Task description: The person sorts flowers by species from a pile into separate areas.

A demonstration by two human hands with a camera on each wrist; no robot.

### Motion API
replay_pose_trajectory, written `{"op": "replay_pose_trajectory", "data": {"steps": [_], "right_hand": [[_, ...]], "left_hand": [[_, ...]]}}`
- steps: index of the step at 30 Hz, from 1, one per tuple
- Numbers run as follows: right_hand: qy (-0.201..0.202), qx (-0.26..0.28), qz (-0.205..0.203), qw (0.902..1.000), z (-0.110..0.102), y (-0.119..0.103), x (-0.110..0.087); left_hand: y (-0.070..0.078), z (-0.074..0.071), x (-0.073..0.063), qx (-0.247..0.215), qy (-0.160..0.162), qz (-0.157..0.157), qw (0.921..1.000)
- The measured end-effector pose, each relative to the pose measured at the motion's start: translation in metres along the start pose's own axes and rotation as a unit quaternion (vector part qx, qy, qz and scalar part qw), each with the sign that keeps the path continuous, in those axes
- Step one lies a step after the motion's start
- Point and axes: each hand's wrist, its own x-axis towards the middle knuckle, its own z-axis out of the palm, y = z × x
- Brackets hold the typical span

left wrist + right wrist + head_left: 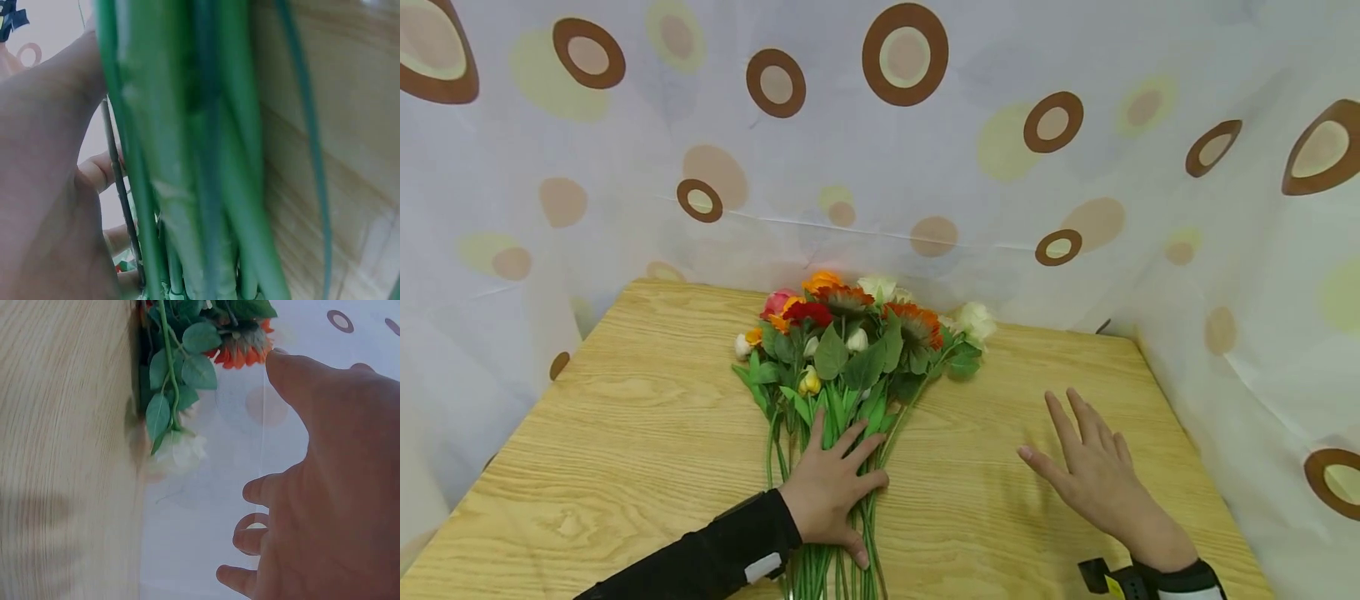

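Note:
A bunch of flowers (pixel 861 350) in orange, red, pink, yellow and white lies on the wooden table, blooms toward the back. Its long green stems (pixel 820 571) run toward the front edge. My left hand (pixel 831 483) lies across the stems with fingers spread, below the leaves. Close up in the left wrist view, the stems (pixel 169 156) pass right beside the palm. My right hand (pixel 1097 475) is held over the table to the right, apart from the flowers, fingers extended and nothing in it. The right wrist view has a white flower (pixel 178 453) beyond this hand.
The wooden table (pixel 647 433) has a pale grain. Behind it and along both sides hangs a white curtain (pixel 850 167) with brown rings and beige spots. The white blooms at the back reach close to the curtain.

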Motion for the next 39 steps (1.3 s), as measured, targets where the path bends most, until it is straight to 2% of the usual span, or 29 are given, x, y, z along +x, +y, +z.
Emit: {"op": "replay_pose_trajectory", "data": {"steps": [8, 18, 24, 31, 35, 39], "right_hand": [[0.004, -0.001, 0.001, 1.0, 0.001, 0.002, -0.004], [0.004, 0.004, -0.005, 1.0, 0.001, 0.0, -0.004], [0.002, 0.008, -0.007, 0.9999, 0.001, -0.003, -0.004], [-0.002, 0.01, -0.013, 0.9999, 0.005, -0.007, -0.002], [-0.006, 0.008, -0.017, 0.9998, 0.006, -0.009, 0.0], [-0.011, 0.007, -0.02, 0.9997, 0.009, -0.011, 0.002]], "left_hand": [[-0.025, 0.0, -0.033, -0.026, 0.008, -0.032, 0.9991], [-0.061, -0.009, -0.078, -0.017, -0.009, -0.072, 0.9972], [-0.081, -0.011, -0.109, -0.039, -0.016, -0.103, 0.9938], [-0.115, -0.014, -0.149, -0.05, -0.029, -0.134, 0.9893], [-0.13, -0.016, -0.16, -0.045, -0.044, -0.138, 0.9885], [-0.134, -0.022, -0.166, -0.035, -0.058, -0.127, 0.9896]]}}
